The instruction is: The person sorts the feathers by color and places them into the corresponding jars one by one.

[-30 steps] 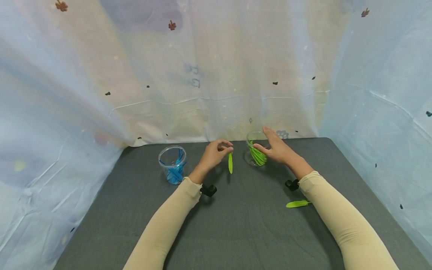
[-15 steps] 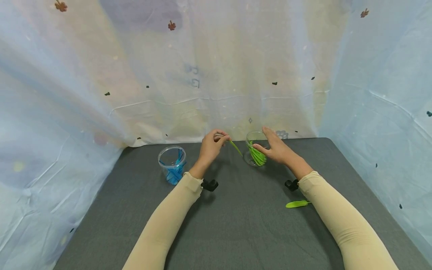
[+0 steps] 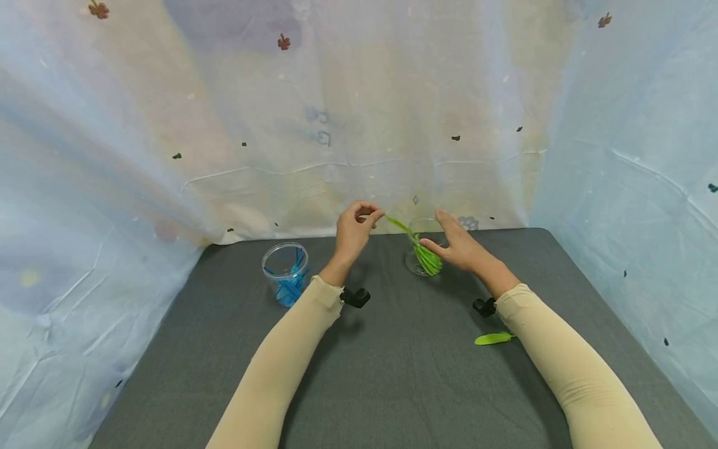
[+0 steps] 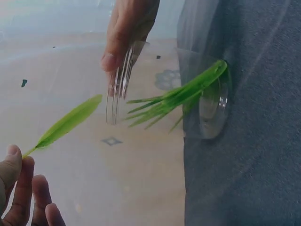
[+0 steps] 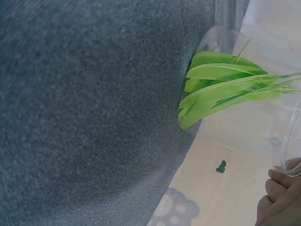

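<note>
My left hand [image 3: 353,236] pinches a green feather [image 4: 70,121] by its quill, thumb against finger. The feather points right and down, its tip near the rim of a clear jar [image 3: 414,265]; the left wrist view shows the tip just outside the rim. My right hand [image 3: 461,248] grips that jar near its rim, thumb at the front and fingers around the far side. Several green feathers [image 5: 225,89] lean inside the jar, vanes at the bottom and quills upward. The jar stands upright on the table.
A second clear jar [image 3: 269,274] holding several blue feathers [image 3: 289,290] stands left of my left forearm. One loose green feather [image 3: 492,338] lies beside my right forearm on the grey cloth-covered table [image 3: 392,380]. A patterned curtain [image 3: 359,125] hangs behind the table.
My left hand has risen slightly, and the green feather has swung from hanging straight down to slanting toward the jar's rim. The right hand and the jar have stayed in place.
</note>
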Demonstrator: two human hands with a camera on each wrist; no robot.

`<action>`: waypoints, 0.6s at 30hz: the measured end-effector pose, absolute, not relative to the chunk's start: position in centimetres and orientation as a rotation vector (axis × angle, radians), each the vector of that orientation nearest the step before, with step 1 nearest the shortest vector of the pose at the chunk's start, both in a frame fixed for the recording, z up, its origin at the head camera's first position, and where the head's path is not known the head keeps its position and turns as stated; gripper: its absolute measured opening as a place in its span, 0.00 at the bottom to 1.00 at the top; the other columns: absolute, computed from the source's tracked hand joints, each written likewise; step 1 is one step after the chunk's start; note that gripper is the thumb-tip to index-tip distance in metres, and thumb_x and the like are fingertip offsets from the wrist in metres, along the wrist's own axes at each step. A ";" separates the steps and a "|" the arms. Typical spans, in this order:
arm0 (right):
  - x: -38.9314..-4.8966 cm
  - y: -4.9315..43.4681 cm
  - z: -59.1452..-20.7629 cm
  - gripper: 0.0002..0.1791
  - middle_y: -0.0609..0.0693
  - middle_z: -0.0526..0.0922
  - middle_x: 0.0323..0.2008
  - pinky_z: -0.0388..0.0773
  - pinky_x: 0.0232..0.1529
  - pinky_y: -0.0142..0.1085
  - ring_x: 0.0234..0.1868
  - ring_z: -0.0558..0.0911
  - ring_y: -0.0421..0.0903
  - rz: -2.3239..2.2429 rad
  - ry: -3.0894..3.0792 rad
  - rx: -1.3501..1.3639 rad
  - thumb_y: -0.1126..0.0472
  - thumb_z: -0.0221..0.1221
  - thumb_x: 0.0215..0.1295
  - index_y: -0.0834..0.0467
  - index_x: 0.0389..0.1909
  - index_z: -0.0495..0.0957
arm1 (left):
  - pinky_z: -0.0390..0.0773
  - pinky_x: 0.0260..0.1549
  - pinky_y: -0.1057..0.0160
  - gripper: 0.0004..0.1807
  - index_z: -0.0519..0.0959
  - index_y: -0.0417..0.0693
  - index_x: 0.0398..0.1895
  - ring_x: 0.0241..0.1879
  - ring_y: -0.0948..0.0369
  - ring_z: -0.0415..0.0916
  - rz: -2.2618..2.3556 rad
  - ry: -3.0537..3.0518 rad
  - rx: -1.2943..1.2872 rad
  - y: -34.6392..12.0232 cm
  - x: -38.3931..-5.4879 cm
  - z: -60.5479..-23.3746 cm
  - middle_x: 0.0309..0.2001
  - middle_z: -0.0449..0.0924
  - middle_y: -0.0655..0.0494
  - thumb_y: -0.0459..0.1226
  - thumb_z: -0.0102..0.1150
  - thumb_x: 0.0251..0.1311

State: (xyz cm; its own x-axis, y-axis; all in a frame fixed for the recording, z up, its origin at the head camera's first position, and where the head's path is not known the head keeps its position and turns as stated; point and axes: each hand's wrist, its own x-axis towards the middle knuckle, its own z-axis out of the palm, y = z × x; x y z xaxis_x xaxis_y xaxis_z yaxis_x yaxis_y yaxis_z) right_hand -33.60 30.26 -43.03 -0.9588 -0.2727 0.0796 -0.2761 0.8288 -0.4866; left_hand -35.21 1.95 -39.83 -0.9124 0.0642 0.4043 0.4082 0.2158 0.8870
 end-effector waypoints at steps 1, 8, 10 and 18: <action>-33.6 30.3 -43.0 0.59 0.62 0.37 0.88 0.41 0.82 0.70 0.86 0.38 0.67 0.801 -2.998 0.449 0.25 0.50 0.78 0.58 0.89 0.35 | 0.80 0.30 0.62 0.08 0.87 0.50 0.47 0.40 0.47 0.86 -1.753 -2.209 -0.444 2.2 -35.3 -39.8 0.44 0.88 0.51 0.42 0.71 0.72; -33.5 30.3 -43.0 0.59 0.63 0.37 0.87 0.42 0.82 0.70 0.86 0.39 0.67 0.807 -2.994 0.429 0.25 0.51 0.77 0.58 0.89 0.35 | 0.84 0.34 0.61 0.09 0.88 0.50 0.48 0.40 0.50 0.86 -1.730 -2.237 -0.468 4.0 -35.3 -39.8 0.44 0.89 0.52 0.44 0.70 0.73; -33.6 30.3 -43.0 0.60 0.63 0.38 0.87 0.42 0.82 0.70 0.86 0.39 0.67 0.811 -2.992 0.427 0.25 0.51 0.77 0.58 0.89 0.35 | 0.86 0.36 0.60 0.09 0.88 0.50 0.48 0.41 0.50 0.87 -1.716 -2.259 -0.473 4.6 -35.4 -40.0 0.45 0.89 0.53 0.44 0.70 0.73; -33.5 30.2 -43.0 0.59 0.63 0.38 0.87 0.42 0.82 0.70 0.86 0.40 0.67 0.810 -2.993 0.433 0.26 0.51 0.77 0.59 0.88 0.35 | 0.87 0.37 0.60 0.13 0.91 0.49 0.49 0.41 0.52 0.88 -1.683 -2.305 -0.482 5.9 -35.4 -40.8 0.45 0.90 0.53 0.46 0.69 0.72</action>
